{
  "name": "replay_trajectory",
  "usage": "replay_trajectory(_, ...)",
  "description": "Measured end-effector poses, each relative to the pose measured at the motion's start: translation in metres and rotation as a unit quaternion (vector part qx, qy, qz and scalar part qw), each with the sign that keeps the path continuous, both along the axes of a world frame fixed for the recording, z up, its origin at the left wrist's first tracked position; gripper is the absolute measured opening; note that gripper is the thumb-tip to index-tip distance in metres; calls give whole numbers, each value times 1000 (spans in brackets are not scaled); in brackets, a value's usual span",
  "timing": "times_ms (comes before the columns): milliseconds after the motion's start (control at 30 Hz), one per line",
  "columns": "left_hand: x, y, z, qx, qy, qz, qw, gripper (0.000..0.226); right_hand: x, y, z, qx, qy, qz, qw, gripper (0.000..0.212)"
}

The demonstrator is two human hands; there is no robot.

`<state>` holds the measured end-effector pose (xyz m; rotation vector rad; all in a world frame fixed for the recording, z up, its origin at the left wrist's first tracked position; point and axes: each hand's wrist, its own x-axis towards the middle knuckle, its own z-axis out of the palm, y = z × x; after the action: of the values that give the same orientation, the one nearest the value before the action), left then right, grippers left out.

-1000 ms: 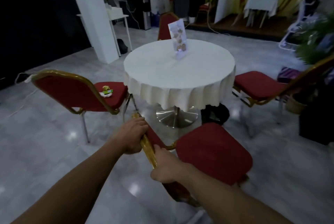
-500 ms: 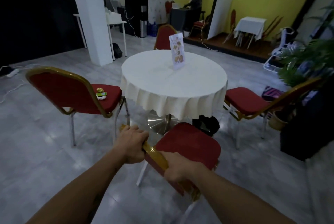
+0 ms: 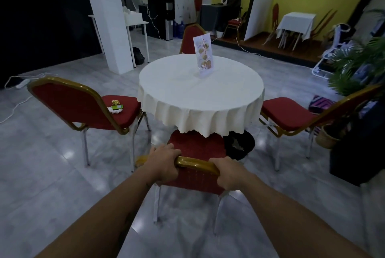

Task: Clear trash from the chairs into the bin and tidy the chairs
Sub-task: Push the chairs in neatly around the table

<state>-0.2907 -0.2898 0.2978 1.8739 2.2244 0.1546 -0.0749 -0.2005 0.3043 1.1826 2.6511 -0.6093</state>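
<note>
Grey tiled floor, round white table, red chairs around it.
We clench our left hand and right hand on the near chair's gold top rail; trash sits on the left chair, bin under the table.

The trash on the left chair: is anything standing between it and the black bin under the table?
Yes, partly. The trash lies on the left chair; the bin stands beyond the near chair and the hanging tablecloth.

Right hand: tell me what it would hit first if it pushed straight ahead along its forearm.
The right hand grips the near chair backrest. Pushed straight ahead, it would cross the seat and probably meet the tablecloth hem first; the bin sits slightly right. Depth is uncertain.
</note>
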Motion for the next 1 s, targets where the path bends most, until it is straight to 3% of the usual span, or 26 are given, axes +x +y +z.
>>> replay_trajectory(133, 16, 22, 0, -22, -56, 38, 997, 36, 19, 31, -9, 50, 3, -2, 999, 31)
replay_trajectory(467, 80, 98, -1, -4, -4, 72, 997, 19, 78, 118, -14, 104, 21, -35, 994, 9)
replay_trajectory(1000, 97, 160, -1, 3, 9, 116, 993, 17, 84, 185, -12, 123, 37, -49, 990, 13)
